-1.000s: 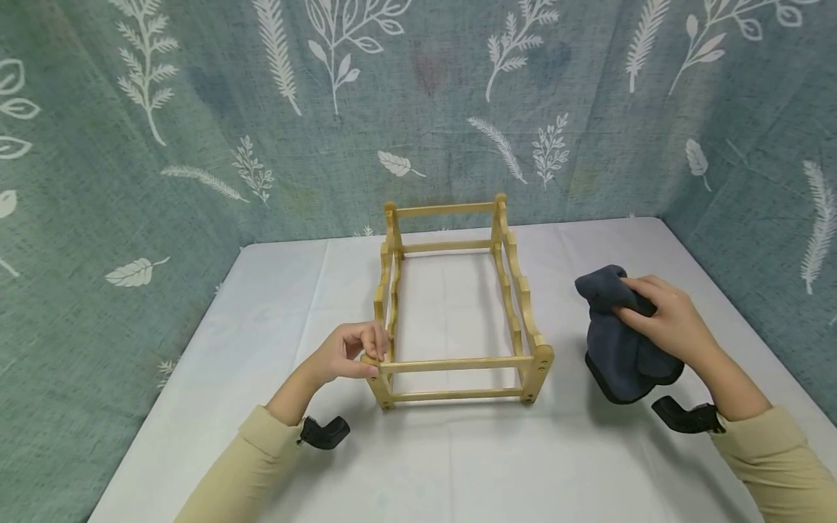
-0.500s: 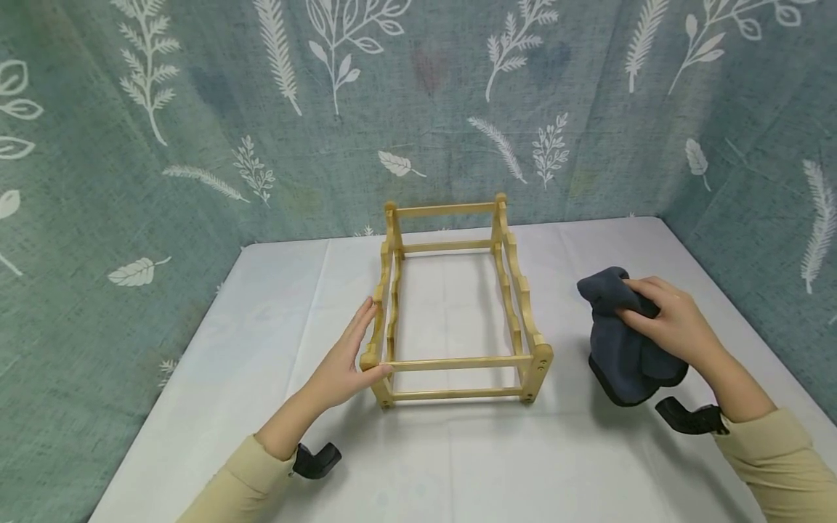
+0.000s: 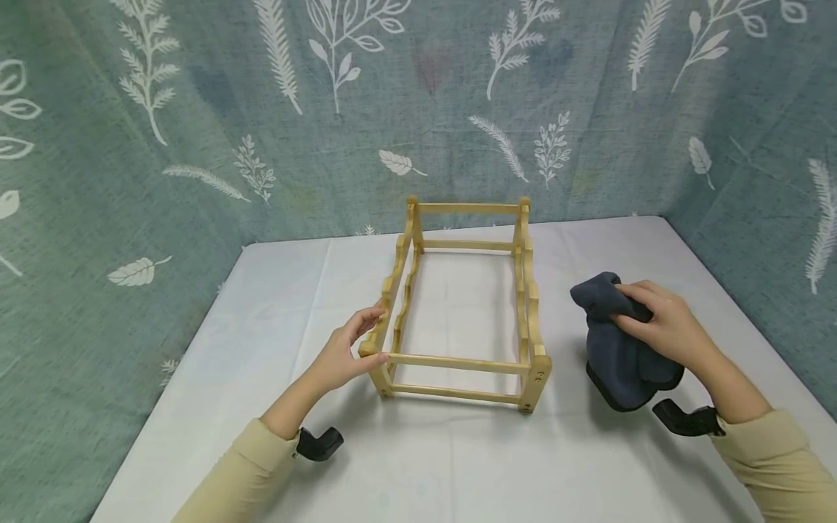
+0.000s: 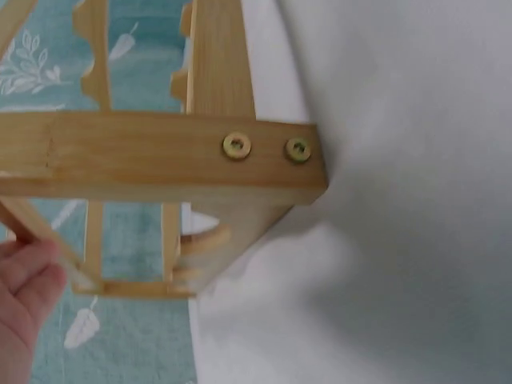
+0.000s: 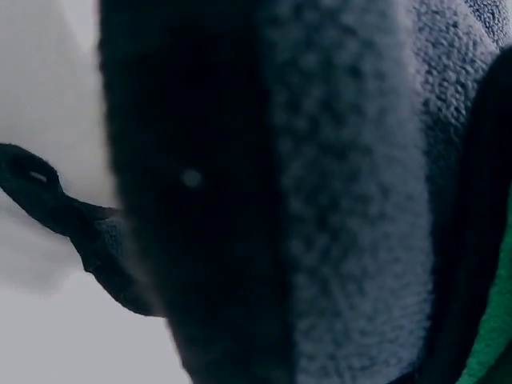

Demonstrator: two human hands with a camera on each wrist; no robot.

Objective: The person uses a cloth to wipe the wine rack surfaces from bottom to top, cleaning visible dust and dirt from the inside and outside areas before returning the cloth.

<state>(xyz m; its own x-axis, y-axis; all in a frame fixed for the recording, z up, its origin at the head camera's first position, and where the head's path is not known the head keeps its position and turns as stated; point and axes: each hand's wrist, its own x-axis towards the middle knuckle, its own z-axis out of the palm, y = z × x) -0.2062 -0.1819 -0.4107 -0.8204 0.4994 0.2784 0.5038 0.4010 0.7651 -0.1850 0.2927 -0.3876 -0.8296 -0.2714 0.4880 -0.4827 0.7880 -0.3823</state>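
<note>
A light wooden rack [image 3: 458,362] with notched side rails stands on the white table. My left hand [image 3: 343,354] grips its near left corner, thumb at the front rail and fingers over the outer side. In the left wrist view, fingertips [image 4: 40,272] rest against a wooden bar, beside an end post [image 4: 144,156] with two bolts. Right of the rack, my right hand [image 3: 663,323] holds a dark blue cloth [image 3: 617,363] bunched between thumb and fingers, its lower part hanging down. Grey-blue pile [image 5: 352,200], black edging and a strip of green [image 5: 494,312] fill the right wrist view.
A green curtain [image 3: 431,94] printed with white leaves hangs behind and along both sides of the table [image 3: 490,465]. Each wrist carries a black camera, the left one [image 3: 319,443] near the rack's front. A dark loop [image 5: 32,188] sticks out from the cloth.
My left hand has gone from a pinch at the near corner, through spread fingers, to a grip round that corner. The rack has turned, its far end swinging right. The cloth has barely moved.
</note>
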